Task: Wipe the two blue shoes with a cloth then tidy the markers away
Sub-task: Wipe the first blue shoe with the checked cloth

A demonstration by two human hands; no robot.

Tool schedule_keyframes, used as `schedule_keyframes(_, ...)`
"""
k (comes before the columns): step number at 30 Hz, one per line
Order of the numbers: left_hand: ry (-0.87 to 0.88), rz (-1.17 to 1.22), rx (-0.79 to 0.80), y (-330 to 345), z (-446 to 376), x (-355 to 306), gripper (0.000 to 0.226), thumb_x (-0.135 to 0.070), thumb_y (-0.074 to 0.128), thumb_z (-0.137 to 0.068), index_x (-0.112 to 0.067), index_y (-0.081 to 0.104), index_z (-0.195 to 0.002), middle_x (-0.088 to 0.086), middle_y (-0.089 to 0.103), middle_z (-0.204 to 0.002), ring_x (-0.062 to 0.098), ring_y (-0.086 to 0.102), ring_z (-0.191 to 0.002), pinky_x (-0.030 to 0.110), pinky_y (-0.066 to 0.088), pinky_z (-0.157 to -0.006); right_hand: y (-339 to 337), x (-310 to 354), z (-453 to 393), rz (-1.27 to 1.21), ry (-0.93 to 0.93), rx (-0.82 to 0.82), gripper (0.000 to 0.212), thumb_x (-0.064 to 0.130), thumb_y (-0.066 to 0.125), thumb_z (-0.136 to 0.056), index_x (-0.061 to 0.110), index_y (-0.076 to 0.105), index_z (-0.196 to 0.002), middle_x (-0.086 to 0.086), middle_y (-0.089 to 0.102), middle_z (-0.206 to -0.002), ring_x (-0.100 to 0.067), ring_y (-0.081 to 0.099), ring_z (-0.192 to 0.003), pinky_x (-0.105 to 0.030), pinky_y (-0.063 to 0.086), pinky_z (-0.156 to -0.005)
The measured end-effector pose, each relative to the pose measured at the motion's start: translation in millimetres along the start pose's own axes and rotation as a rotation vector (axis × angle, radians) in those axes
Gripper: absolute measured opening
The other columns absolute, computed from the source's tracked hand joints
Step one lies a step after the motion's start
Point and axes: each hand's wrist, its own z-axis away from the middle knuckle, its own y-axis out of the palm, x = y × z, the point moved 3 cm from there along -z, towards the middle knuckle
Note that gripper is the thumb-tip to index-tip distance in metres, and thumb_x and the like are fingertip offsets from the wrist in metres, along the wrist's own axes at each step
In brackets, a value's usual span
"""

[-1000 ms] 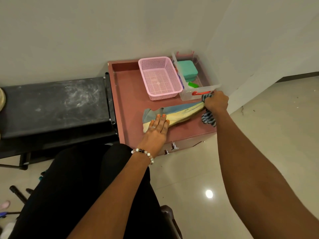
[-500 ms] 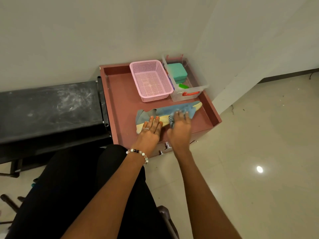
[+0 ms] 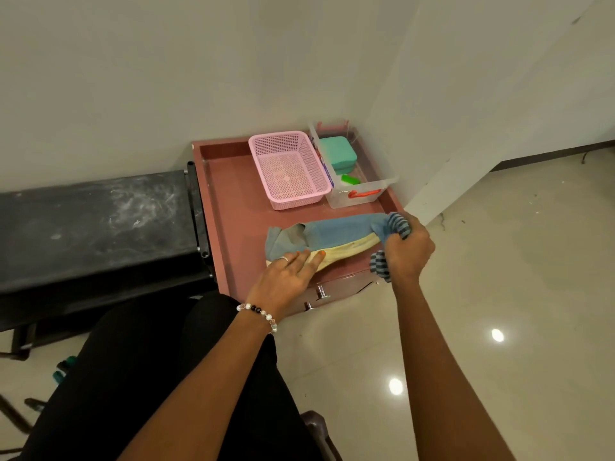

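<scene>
Since half a second ago my right hand (image 3: 406, 250) has swept from the middle of the blue shoe (image 3: 336, 233) out to its toe at the right, carrying the striped cloth (image 3: 396, 227) with it. Nearest me, my left hand (image 3: 286, 281) lies flat with its fingers straight, pressing down on the heel end of the shoe at its cream sole to steady it. My right hand is curled tight round the bunched cloth, with one tail hanging below the fist over the near edge of the red tray top (image 3: 233, 207) and the rest wrapped against the shoe's toe. The shoe lies on its side along the near part of the tray, heel left, toe right.

Farther back stands a pink basket (image 3: 289, 168), which looks empty, and to its right, just beside it, a clear box (image 3: 362, 191) holding a teal block and something green.

I judge I am at the wiping of this one shoe. I see only one shoe, so whether another has been done I cannot tell. No markers are plainly visible, and tidying them is left.
</scene>
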Motion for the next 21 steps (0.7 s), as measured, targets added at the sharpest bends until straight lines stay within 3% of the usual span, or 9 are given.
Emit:
schedule_keyframes(3, 0.072, -0.011, 0.049, 16.7, 1.0, 0.2, 0.069, 0.006, 0.073, -0.064, -0.008, 0.052, -0.129, 0.014, 0.067, -0.114, 0.028, 0.067, -0.084, 0.031, 0.056, -0.065, 20.9, -20.9, 7.9, 0.267, -0.158, 0.285, 0.048, -0.007, 0.052, -0.076, 0.009, 0.064, -0.119, -0.013, 0.058, -0.125, -0.033, 0.059, -0.106, -0.035, 0.046, -0.095)
schedule_keyframes(5, 0.048, -0.003, 0.047, 9.9, 0.2, -3.9, 0.062, 0.005, 0.065, -0.068, -0.008, 0.059, -0.128, 0.015, 0.059, -0.13, 0.028, 0.067, -0.09, 0.033, 0.056, -0.067, 22.9, -37.0, 26.1, 0.312, -0.076, 0.325, 0.047, -0.006, 0.052, -0.078, 0.008, 0.061, -0.121, -0.018, 0.051, -0.13, -0.04, 0.057, -0.105, -0.038, 0.044, -0.093)
schedule_keyframes(7, -0.002, 0.02, 0.158, 6.1, 0.6, -7.3, 0.059, 0.004, 0.047, -0.089, -0.006, 0.035, -0.146, 0.014, 0.023, -0.156, 0.028, 0.05, -0.122, 0.038, 0.05, -0.089, 26.2, -53.1, 50.6, 0.307, -0.026, 0.372, 0.05, -0.007, 0.051, -0.077, 0.008, 0.059, -0.124, -0.02, 0.048, -0.134, -0.042, 0.055, -0.107, -0.039, 0.042, -0.094)
schedule_keyframes(9, -0.04, -0.042, 0.344, 10.5, 2.0, -6.2, 0.055, 0.0, 0.033, -0.099, -0.004, 0.015, -0.151, 0.011, -0.001, -0.16, 0.027, 0.025, -0.141, 0.039, 0.037, -0.106, 32.5, -65.2, 70.8, 0.286, -0.048, 0.422, 0.059, -0.009, 0.052, -0.074, 0.01, 0.056, -0.129, -0.019, 0.039, -0.145, -0.04, 0.05, -0.118, -0.038, 0.037, -0.102)
schedule_keyframes(14, -0.173, -0.14, 0.338, 24.4, 0.9, 3.1, 0.052, -0.009, 0.009, -0.1, 0.0, 0.01, -0.151, 0.017, 0.004, -0.159, 0.031, 0.004, -0.147, 0.044, 0.008, -0.12, 47.4, -52.3, 69.0, 0.178, -0.034, 0.485, 0.065, -0.01, 0.049, -0.076, 0.012, 0.048, -0.137, -0.013, 0.032, -0.15, -0.033, 0.044, -0.128, -0.025, 0.029, -0.105)
schedule_keyframes(15, -0.239, -0.162, 0.348, 27.0, 2.7, 8.0, 0.054, -0.012, 0.003, -0.099, -0.001, 0.009, -0.151, 0.016, 0.003, -0.159, 0.031, 0.003, -0.147, 0.046, 0.002, -0.119, 53.9, -48.8, 69.8, 0.191, -0.058, 0.53, 0.066, -0.009, 0.05, -0.076, 0.011, 0.046, -0.139, -0.014, 0.03, -0.151, -0.033, 0.042, -0.129, -0.028, 0.03, -0.106)
schedule_keyframes(18, -0.38, -0.155, 0.416, 31.4, 6.5, 13.8, 0.05, -0.012, 0.013, -0.103, 0.001, 0.001, -0.15, 0.019, 0.001, -0.159, 0.031, 0.001, -0.147, 0.048, -0.006, -0.118, 81.3, -33.3, 89.7, 0.439, -0.282, 0.556, 0.054, 0.006, 0.053, -0.079, 0.006, 0.05, -0.133, -0.023, 0.035, -0.146, -0.044, 0.037, -0.129, -0.05, 0.042, -0.099)
schedule_keyframes(21, -0.408, -0.109, 0.459, 36.6, 10.1, 10.4, 0.054, -0.017, 0.016, -0.103, 0.0, -0.005, -0.15, 0.018, -0.007, -0.158, 0.029, -0.003, -0.147, 0.044, -0.005, -0.119, 105.9, -18.2, 121.3, 0.553, -0.505, 0.62, 0.049, 0.02, 0.053, -0.074, 0.007, 0.061, -0.12, -0.021, 0.054, -0.131, -0.045, 0.042, -0.128, -0.053, 0.042, -0.092)
